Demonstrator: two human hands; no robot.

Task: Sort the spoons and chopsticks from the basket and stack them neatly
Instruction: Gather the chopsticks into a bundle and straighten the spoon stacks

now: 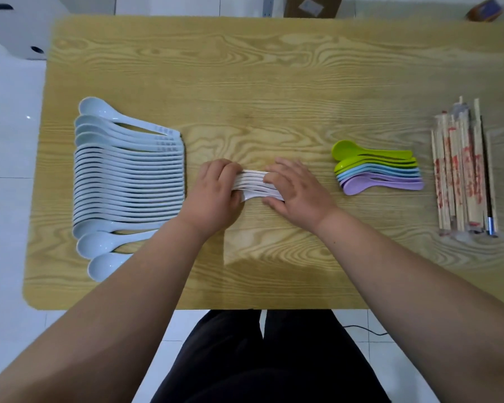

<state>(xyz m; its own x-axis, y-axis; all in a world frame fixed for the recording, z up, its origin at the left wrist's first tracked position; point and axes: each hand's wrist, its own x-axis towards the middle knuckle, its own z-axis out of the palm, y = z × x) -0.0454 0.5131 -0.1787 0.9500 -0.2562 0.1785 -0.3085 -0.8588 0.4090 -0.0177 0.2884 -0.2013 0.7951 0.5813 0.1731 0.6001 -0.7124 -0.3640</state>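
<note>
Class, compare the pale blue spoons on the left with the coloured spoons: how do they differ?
The pale blue spoons share one colour; the coloured spoons run green, blue, purple. The pale blue spoons form a far longer row than the coloured spoons. Both lie overlapped, bowls left.

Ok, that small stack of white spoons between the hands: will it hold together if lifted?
Probably stiff: the white spoons look hard, glossy and moulded. Likely slippery: nested smooth on smooth, they could fan apart unless squeezed at both ends, as the left hand and right hand do now.
</note>
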